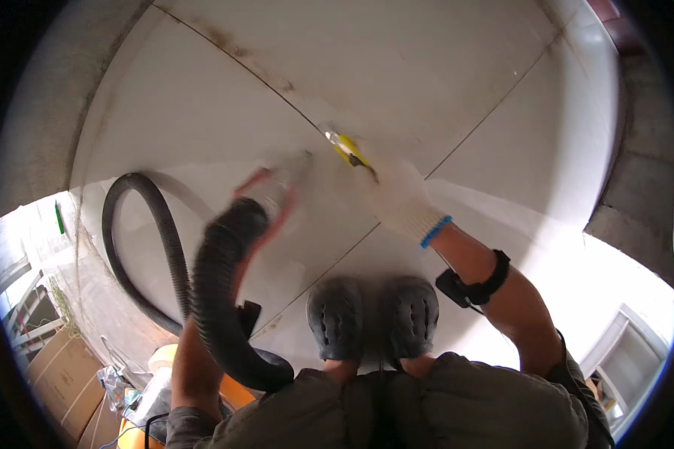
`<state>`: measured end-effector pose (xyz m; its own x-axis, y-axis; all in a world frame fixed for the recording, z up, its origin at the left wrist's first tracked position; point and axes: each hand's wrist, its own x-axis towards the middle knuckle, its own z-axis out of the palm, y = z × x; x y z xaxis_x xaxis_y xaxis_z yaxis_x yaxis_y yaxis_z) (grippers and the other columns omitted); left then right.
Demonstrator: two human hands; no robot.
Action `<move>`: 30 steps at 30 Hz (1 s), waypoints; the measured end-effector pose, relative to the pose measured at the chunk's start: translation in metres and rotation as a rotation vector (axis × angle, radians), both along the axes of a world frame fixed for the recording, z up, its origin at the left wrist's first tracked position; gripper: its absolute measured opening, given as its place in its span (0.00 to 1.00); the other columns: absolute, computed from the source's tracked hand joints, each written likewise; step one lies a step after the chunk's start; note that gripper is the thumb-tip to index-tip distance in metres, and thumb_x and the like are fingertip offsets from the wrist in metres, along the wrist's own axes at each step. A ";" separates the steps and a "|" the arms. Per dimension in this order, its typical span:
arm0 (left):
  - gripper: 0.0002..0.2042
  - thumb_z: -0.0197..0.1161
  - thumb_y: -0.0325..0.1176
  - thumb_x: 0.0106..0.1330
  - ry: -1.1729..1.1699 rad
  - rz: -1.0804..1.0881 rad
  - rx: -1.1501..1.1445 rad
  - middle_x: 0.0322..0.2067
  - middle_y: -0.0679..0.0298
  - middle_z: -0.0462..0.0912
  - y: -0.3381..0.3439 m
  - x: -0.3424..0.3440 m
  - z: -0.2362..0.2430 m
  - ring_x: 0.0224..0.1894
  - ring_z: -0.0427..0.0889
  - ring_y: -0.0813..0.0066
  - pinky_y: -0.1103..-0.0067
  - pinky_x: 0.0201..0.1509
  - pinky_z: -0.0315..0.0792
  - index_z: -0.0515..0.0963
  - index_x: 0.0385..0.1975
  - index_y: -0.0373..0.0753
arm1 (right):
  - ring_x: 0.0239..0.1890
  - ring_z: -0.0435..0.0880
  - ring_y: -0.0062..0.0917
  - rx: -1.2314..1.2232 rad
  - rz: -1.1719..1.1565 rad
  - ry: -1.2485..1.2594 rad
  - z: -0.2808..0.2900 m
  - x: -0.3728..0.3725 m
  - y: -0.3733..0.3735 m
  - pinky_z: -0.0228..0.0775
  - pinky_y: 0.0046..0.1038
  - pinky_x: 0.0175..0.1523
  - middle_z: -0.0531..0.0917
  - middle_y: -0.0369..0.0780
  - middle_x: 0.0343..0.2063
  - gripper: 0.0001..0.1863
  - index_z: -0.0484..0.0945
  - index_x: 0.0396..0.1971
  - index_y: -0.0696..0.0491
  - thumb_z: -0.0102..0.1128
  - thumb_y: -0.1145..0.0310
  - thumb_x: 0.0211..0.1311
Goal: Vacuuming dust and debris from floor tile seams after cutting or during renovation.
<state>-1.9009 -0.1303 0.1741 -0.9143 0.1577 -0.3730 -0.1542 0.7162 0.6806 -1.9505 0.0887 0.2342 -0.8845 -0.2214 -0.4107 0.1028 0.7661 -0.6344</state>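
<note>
My right hand (401,187), in a white knitted glove with a blue cuff, is closed on a yellow utility knife (346,148). Its silvery tip meets the dark joint between two pale floor tiles (225,97). To the left, the ribbed black vacuum hose (221,254) rises past my left forearm (195,367). Its front end is smeared by motion, with a pale, partly see-through nozzle (281,183) and red edges just left of the knife. My left hand appears closed around that end, though hose and blur hide most of its fingers.
A loop of hose (108,224) lies on the tiles at left, leading toward an orange machine (236,393). Cardboard boxes (66,382) stand at lower left. My grey shoes (335,318) are close below the knife. Grey blocks (648,179) edge the floor at right.
</note>
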 end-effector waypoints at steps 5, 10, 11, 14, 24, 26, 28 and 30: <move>0.18 0.68 0.35 0.70 0.209 -0.231 0.016 0.53 0.58 0.87 -0.014 0.006 -0.014 0.52 0.86 0.58 0.71 0.62 0.79 0.82 0.58 0.38 | 0.27 0.88 0.41 -0.119 -0.299 0.130 -0.018 0.041 0.060 0.78 0.39 0.33 0.85 0.51 0.29 0.31 0.68 0.74 0.49 0.59 0.63 0.73; 0.31 0.71 0.27 0.48 0.569 -0.146 0.151 0.53 0.48 0.82 -0.045 -0.079 -0.002 0.55 0.81 0.42 0.62 0.61 0.77 0.79 0.59 0.35 | 0.22 0.80 0.17 -0.135 -0.539 0.114 -0.009 0.060 0.103 0.77 0.26 0.28 0.81 0.37 0.26 0.30 0.65 0.77 0.48 0.54 0.68 0.77; 0.31 0.70 0.27 0.49 0.616 -0.139 0.094 0.53 0.49 0.83 -0.058 -0.096 -0.004 0.55 0.81 0.43 0.62 0.61 0.78 0.79 0.59 0.36 | 0.22 0.77 0.12 -0.120 -0.580 0.168 -0.013 0.063 0.108 0.76 0.23 0.28 0.79 0.33 0.26 0.30 0.65 0.78 0.48 0.53 0.69 0.78; 0.22 0.68 0.29 0.59 0.529 0.016 0.100 0.52 0.51 0.83 -0.096 -0.138 -0.021 0.55 0.83 0.53 0.66 0.61 0.77 0.81 0.56 0.40 | 0.22 0.77 0.13 -0.175 -0.712 0.137 -0.012 0.062 0.110 0.76 0.22 0.27 0.80 0.34 0.27 0.29 0.64 0.78 0.50 0.50 0.70 0.79; 0.26 0.72 0.50 0.69 0.580 0.198 -0.450 0.53 0.46 0.85 -0.199 -0.234 -0.038 0.58 0.82 0.48 0.60 0.66 0.73 0.81 0.55 0.34 | 0.23 0.77 0.13 -0.116 -0.648 0.203 -0.030 0.063 0.122 0.75 0.22 0.27 0.83 0.36 0.31 0.30 0.63 0.78 0.52 0.50 0.70 0.78; 0.28 0.73 0.50 0.69 0.581 0.141 -0.662 0.56 0.45 0.83 -0.217 -0.262 -0.026 0.62 0.80 0.48 0.60 0.69 0.71 0.80 0.57 0.32 | 0.24 0.78 0.13 -0.092 -0.676 0.273 -0.038 0.061 0.128 0.75 0.23 0.27 0.85 0.36 0.34 0.30 0.63 0.78 0.52 0.51 0.68 0.79; 0.31 0.73 0.50 0.68 0.627 0.205 -0.458 0.59 0.46 0.82 -0.216 -0.274 -0.029 0.62 0.80 0.50 0.60 0.69 0.71 0.79 0.61 0.31 | 0.24 0.79 0.13 -0.089 -0.718 0.276 -0.040 0.056 0.129 0.75 0.23 0.27 0.85 0.36 0.35 0.30 0.63 0.78 0.52 0.51 0.67 0.79; 0.25 0.72 0.48 0.68 0.709 0.246 -0.466 0.52 0.47 0.86 -0.225 -0.283 -0.029 0.58 0.83 0.52 0.63 0.65 0.73 0.82 0.53 0.32 | 0.24 0.79 0.13 -0.060 -0.779 0.289 -0.044 0.056 0.133 0.75 0.23 0.27 0.85 0.36 0.35 0.30 0.63 0.78 0.52 0.51 0.66 0.80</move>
